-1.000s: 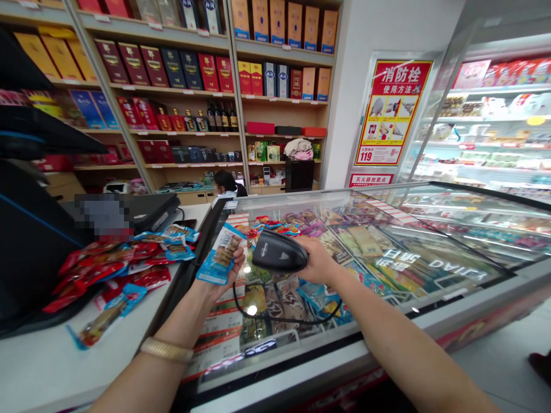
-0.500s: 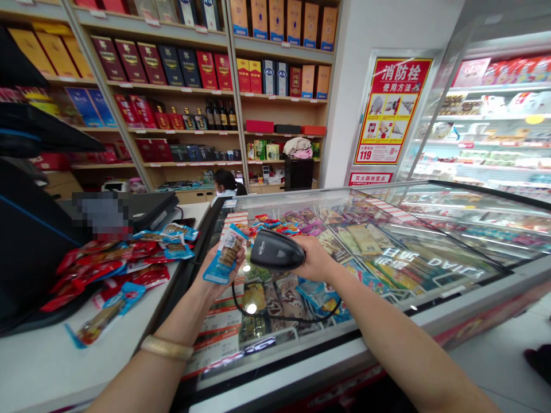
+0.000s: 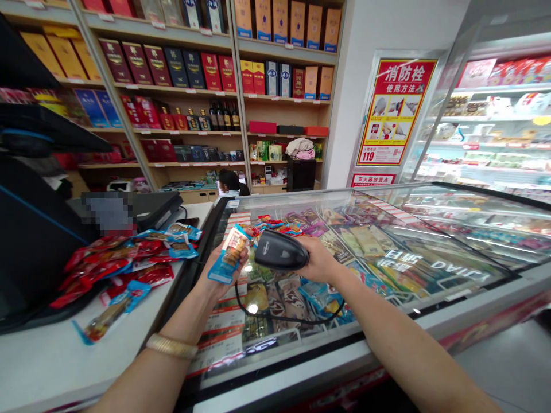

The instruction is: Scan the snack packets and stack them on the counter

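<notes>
Lying heaped by the counter's right edge, packets are seen; above the freezer's left edge, one packet, just tilted slightly, is gripped by the left hand, label shown beside the scanner gripped by the right hand.

The scene is brightly and evenly lit in a cool white tone. The strongest light is thrown from the chilled shelves at the right, where pale goods are partly washed out. Round spots and long streaks are mirrored in the freezer glass. Detail is lost to darkness in the black equipment at the left. Fine print on the packet is left too soft to read. Outer parts are stretched and slanted; two patches are pixelated.
</notes>
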`<state>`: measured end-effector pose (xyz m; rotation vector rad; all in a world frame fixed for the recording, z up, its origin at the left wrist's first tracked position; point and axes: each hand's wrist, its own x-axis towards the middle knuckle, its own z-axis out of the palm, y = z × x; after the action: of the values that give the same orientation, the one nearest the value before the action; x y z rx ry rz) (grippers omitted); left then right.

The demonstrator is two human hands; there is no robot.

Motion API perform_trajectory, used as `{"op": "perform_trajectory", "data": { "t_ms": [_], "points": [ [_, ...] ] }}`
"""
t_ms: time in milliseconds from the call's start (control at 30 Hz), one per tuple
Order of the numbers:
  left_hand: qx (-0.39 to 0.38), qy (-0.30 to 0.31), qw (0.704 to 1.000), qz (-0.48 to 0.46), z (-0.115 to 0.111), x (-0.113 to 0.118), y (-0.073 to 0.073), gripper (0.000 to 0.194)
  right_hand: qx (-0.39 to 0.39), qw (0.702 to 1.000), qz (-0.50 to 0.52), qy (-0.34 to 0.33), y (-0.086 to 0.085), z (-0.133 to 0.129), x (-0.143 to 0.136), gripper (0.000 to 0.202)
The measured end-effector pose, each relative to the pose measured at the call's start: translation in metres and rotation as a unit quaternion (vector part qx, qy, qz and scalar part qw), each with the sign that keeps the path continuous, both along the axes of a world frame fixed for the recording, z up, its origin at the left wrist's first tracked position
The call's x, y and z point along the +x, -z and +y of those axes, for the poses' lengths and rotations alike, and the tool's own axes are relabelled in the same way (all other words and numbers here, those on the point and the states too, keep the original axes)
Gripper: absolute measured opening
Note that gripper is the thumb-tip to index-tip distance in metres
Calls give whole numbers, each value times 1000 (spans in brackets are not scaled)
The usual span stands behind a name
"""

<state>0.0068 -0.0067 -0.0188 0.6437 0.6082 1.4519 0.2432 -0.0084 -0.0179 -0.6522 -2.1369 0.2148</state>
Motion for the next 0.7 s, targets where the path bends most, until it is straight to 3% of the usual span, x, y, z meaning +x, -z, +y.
{"op": "perform_trajectory", "data": {
  "t_ms": [233, 300, 367, 500, 600, 667, 700],
  "points": [
    [5, -27, 999, 44, -4, 3, -6, 14, 53, 998, 11, 39, 4, 5, 4, 23],
    [18, -81, 993, 87, -2, -5, -8, 19, 71, 995, 9, 73, 6, 9, 9, 26],
    [37, -181, 972, 147, 2, -19, -12, 28, 71, 990, 5, 121, 9, 15, 15, 30],
    [48, -393, 866, 307, 9, -68, -28, 30, 83, 977, 14, 195, 14, 28, 29, 30],
    [27, -452, 785, 423, 7, -118, -48, 23, 80, 973, 7, 218, 16, 37, 37, 29],
    [14, -503, 697, 510, 3, -154, -62, 18, 77, 970, -4, 231, 17, 42, 41, 31],
    [8, -508, 680, 529, 2, -173, -67, 17, 75, 968, -10, 241, 18, 44, 42, 32]
  ]
}}
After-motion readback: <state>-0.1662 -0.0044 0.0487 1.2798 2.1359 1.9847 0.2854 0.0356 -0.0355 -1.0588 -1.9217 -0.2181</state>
